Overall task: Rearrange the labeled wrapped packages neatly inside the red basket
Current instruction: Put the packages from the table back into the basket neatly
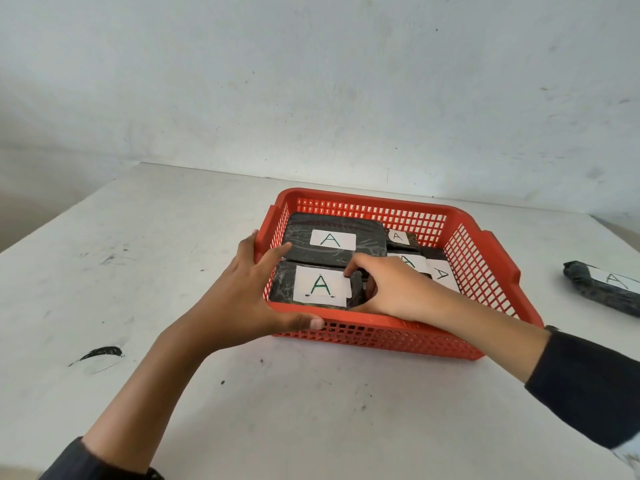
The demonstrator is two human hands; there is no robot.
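Observation:
A red basket (485, 268) stands on the white table and holds several dark wrapped packages with white "A" labels. A large package (367, 242) lies flat at the back left. A smaller package (284, 280) sits at the front left corner. My left hand (249, 299) clasps the basket's front left corner, thumb over the front rim, fingers touching the front left package. My right hand (391, 289) reaches inside and grips that package's right edge. More labeled packages (440, 271) lie at the right, partly hidden by my right hand.
One more dark wrapped package with an "A" label (602, 285) lies on the table to the right of the basket. A black smear (100, 353) marks the table at the left. A white wall rises right behind the table.

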